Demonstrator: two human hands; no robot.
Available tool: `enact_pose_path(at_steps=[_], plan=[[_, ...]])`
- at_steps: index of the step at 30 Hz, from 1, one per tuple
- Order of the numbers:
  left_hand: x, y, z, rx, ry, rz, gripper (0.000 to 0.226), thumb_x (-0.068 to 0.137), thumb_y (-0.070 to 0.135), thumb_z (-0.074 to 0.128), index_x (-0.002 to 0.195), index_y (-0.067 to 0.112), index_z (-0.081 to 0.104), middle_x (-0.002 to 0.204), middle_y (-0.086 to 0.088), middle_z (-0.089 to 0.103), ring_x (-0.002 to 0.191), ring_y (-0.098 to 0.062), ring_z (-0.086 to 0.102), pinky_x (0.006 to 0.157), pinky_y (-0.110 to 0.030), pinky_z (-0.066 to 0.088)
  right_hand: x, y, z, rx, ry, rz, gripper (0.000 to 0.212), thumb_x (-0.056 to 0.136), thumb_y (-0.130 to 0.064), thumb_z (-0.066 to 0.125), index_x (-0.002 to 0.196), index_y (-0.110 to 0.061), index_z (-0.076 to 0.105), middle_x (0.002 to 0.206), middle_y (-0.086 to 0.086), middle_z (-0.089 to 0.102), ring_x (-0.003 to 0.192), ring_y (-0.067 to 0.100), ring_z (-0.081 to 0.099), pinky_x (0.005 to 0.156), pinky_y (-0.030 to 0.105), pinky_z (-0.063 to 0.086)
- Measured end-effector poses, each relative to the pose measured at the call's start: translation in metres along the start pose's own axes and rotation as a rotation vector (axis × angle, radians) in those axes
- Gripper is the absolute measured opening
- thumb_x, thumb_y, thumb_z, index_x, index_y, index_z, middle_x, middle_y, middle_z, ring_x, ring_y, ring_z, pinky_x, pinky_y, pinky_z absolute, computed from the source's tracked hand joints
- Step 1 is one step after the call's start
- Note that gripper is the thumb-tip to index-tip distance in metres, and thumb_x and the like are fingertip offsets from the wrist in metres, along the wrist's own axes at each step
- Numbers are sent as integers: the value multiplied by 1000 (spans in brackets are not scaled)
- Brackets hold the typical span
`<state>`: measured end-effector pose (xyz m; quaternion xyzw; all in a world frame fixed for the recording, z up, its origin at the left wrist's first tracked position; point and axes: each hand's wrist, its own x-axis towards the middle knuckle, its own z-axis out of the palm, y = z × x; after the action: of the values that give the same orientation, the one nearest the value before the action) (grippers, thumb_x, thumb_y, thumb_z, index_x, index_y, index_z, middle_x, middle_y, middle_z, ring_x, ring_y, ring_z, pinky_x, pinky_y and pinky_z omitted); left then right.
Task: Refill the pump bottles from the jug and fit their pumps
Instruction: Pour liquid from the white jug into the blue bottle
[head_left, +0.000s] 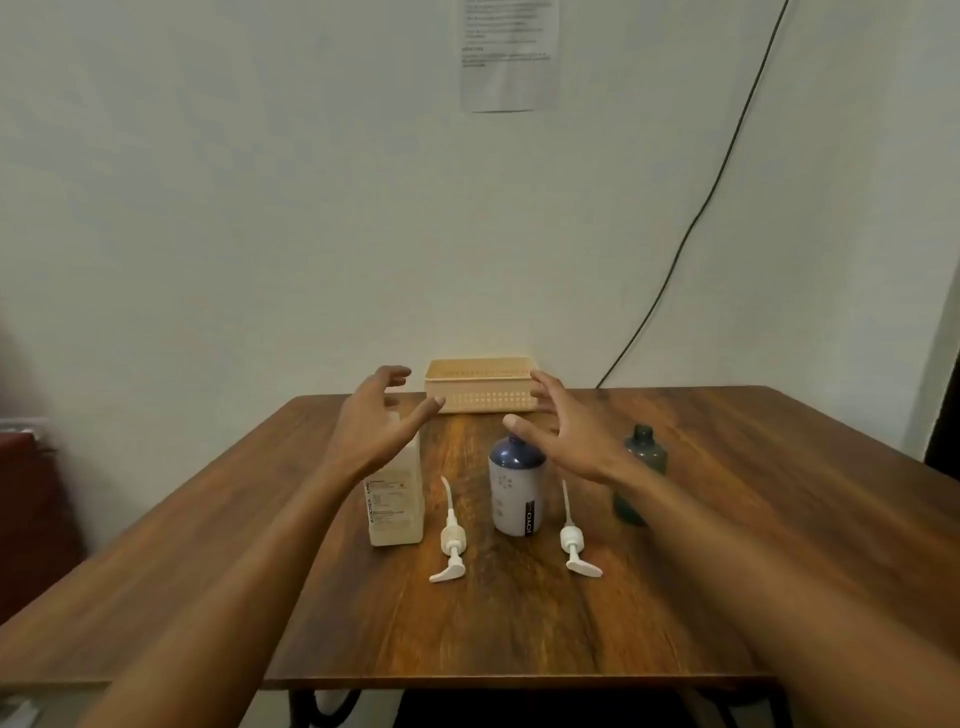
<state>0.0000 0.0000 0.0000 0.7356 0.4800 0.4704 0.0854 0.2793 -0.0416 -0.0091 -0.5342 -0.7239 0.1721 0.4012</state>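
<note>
Nothing looks started: both bottles, the labelled one and the dark green one, are standing uncapped mid-desk, the pumps lying before them, jug left. Left hand and right hand are hovering spread, holding nothing.

Bench: dark-stained wood, visible grain, low sheen. Basket: beige perforated plastic, matt. Jug: translucent whitish plastic, paper label. Blue-and-white bottle: glossy smooth plastic. Dark green bottle: translucent, smooth. Two pumps: white plastic, smooth. Wall sheet: printed paper, matt.
</note>
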Motion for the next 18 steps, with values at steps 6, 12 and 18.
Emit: enact_pose_path(at_steps=[6,12,18], plan=[[-28,-14,7,-24,18,-119,95,65,91,61,142,37,46,142,6,61,118,-13,58,88,-31,49,-10,13,15,42,-73,105,123,68,-90,68,166,-38,16,166,2,42,145,24,51,106,37,46],[-51,-28,13,-88,79,-202,113,54,89,71,147,39,34,147,-2,54,117,-22,59,88,-38,56,-16,27,25,54,-118,136,111,81,-62,83,166,-35,18,170,3,37,151,28,43,113,42,42],[-67,-42,20,-129,20,-278,116,51,84,78,146,32,37,140,1,58,120,-21,60,91,-41,57,-20,31,31,51,-79,147,104,81,-51,88,163,-28,30,167,2,42,150,25,45,117,46,47]])
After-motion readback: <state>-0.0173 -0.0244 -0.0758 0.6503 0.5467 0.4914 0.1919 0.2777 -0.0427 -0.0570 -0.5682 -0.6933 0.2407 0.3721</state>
